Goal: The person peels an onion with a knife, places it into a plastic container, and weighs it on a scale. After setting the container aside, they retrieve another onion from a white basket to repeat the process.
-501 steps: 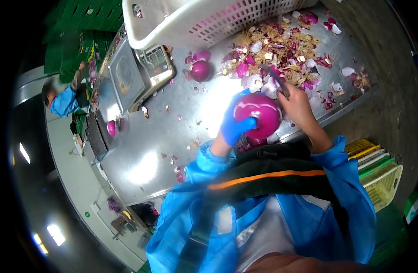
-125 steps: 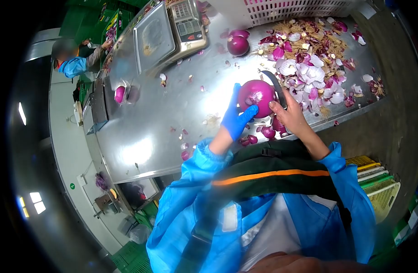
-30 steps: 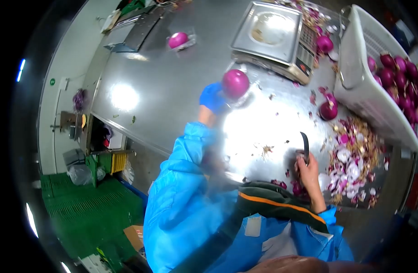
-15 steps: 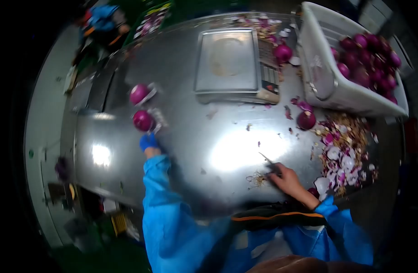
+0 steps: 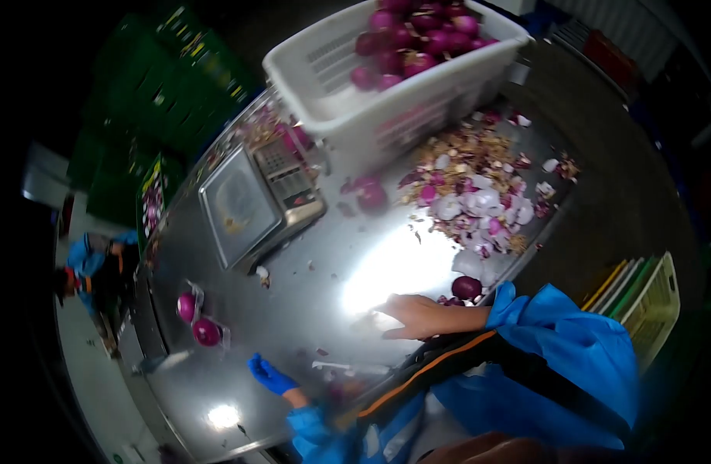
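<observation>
My left hand (image 5: pixel 271 375), in a blue glove, is over the steel table with its fingers stretched out and nothing in them. Just beyond it, two peeled purple onions (image 5: pixel 206 332) sit side by side with clear film against them. My right hand (image 5: pixel 411 316) is bare and blurred, low over the table by the bright glare, its thumb and fingers apart. A thin, pale knife-like strip (image 5: pixel 349 366) lies between the hands. Close to my right wrist is a dark red onion (image 5: pixel 467 288).
A white crate (image 5: pixel 402 127) of purple onions stands at the far edge, beside a metal scale (image 5: pixel 243 205). Onion skins and roots (image 5: pixel 479 193) are heaped on the right. Another person (image 5: pixel 96 259) is at far left. A yellowish crate (image 5: pixel 655 309) stands off the right edge.
The view has swung to the right. My left hand has come back from the two onions. The knife is no longer in my right hand, which has moved nearer the left.
</observation>
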{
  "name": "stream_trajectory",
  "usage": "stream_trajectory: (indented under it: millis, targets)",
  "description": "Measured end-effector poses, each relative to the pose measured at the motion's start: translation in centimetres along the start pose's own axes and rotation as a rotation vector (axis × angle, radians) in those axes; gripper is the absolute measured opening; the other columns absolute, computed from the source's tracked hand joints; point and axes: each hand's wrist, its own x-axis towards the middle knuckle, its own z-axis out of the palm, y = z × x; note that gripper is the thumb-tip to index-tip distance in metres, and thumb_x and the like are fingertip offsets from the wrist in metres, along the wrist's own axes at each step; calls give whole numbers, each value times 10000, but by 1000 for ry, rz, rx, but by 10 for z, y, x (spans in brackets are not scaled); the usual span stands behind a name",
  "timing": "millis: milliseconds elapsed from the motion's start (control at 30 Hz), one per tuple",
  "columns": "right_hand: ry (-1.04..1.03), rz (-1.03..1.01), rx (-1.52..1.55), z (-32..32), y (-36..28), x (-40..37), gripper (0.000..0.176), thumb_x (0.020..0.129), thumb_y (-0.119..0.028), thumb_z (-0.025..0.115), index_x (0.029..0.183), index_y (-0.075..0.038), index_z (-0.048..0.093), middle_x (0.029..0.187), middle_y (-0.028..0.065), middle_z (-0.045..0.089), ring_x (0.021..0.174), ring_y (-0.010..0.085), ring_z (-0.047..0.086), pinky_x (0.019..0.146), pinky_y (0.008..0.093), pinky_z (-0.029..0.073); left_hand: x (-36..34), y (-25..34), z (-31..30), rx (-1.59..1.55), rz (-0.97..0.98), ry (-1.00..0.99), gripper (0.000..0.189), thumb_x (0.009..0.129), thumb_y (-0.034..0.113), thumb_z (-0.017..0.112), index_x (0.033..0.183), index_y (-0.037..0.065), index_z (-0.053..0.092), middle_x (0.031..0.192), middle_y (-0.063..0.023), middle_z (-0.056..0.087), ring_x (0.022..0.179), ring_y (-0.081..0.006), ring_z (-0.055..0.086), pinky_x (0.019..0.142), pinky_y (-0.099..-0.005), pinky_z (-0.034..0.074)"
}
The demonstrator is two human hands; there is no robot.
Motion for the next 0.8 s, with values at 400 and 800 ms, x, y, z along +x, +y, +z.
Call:
stream_trajectory:
  millis: [400, 800]
  targets:
    - [342, 255, 55, -117, 43, -204, 366, 926, -366, 563, 1183, -106, 574, 1063, 144, 593, 936, 345, 611, 803, 452, 500, -221, 162, 347, -106, 410, -932, 1280, 569, 314, 909, 1526, -24, 129, 1600, -224, 96, 1489, -340, 105, 1198, -430, 133]
    - [795, 620, -92, -174, 149, -405, 273, 894, -284, 656, 1068, -76, 633, 981, 140, 680, 841, 337, 672, 732, 416, 555, -308, 259, 507, 4, 561, -1004, 1330, 557, 177, 919, 1534, -19, 38, 1522, -194, 307, 1397, -289, 319, 1174, -397, 234]
